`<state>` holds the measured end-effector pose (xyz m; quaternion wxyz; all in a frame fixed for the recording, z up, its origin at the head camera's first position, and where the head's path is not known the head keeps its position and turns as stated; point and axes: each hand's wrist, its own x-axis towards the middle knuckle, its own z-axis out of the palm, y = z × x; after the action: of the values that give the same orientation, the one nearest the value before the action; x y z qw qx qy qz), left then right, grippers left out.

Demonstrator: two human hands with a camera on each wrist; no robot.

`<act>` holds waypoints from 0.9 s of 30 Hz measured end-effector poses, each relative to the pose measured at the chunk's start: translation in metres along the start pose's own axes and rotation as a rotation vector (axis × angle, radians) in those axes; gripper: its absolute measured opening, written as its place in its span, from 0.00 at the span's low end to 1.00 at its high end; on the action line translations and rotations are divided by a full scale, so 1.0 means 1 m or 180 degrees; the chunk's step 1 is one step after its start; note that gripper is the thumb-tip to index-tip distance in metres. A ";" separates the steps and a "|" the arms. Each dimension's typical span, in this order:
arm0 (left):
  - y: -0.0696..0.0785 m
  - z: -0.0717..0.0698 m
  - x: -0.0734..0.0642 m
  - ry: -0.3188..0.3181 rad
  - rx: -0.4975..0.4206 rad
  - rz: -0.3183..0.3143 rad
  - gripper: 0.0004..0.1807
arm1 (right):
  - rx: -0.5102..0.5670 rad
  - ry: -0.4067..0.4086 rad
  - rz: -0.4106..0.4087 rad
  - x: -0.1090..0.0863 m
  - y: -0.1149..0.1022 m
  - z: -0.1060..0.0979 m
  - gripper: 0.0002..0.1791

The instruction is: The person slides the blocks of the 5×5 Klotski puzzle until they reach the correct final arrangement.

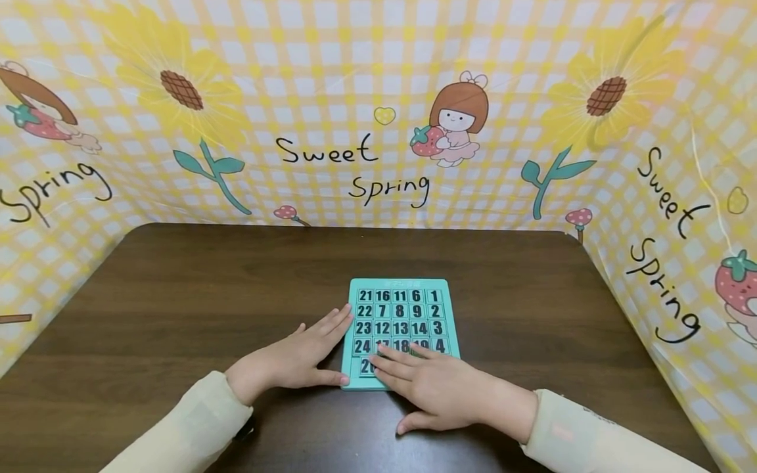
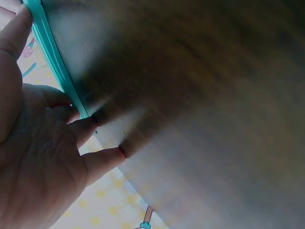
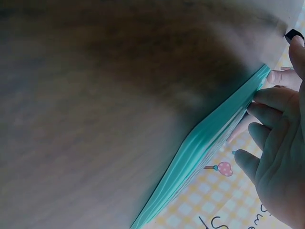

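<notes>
Number puzzle [image 1: 401,328]: L fingers [image 1: 334,322] apart @ edge, R fingers [image 1: 395,367] apart over btm tiles [image 1: 366,367]

Worn on the head, the main camera looks forward and down over the brown surface [image 1: 236,295], taking in the whole turquoise number board [image 1: 399,320], the left hand [image 1: 298,358], the right hand [image 1: 434,391] and the checked cloth [image 1: 331,98] beyond. At close range, the left wrist camera faces along the palm toward outstretched fingers [image 2: 102,162] and one board edge, its view turned so the cloth sits low. The right wrist camera, equally near, catches its hand at the frame's right, a board edge running diagonally. All three views share board, surface and cloth.
</notes>
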<state>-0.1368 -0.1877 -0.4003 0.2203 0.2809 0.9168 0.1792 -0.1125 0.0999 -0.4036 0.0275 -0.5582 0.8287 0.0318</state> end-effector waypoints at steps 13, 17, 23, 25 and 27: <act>-0.003 0.000 0.001 0.0035 0.0027 0.0013 0.56 | -0.0028 -0.0033 0.0071 -0.011 0.004 -0.003 0.44; -0.003 0.001 0.001 0.0026 0.0020 0.0007 0.56 | -0.0039 -0.0032 0.0076 -0.013 0.004 -0.003 0.43; -0.001 0.000 0.000 0.0007 -0.0026 0.0014 0.55 | 0.0002 -0.0016 0.0076 -0.013 0.005 -0.003 0.43; 0.000 0.000 0.000 0.0010 -0.0034 0.0012 0.55 | 0.0042 -0.0007 0.0074 -0.010 0.007 -0.004 0.43; 0.000 0.001 0.000 0.0011 -0.0040 0.0017 0.55 | 0.0091 -0.0003 0.0076 -0.006 0.010 -0.004 0.43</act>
<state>-0.1362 -0.1874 -0.4005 0.2200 0.2817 0.9152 0.1860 -0.1195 0.1089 -0.3991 0.0355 -0.5478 0.8356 0.0206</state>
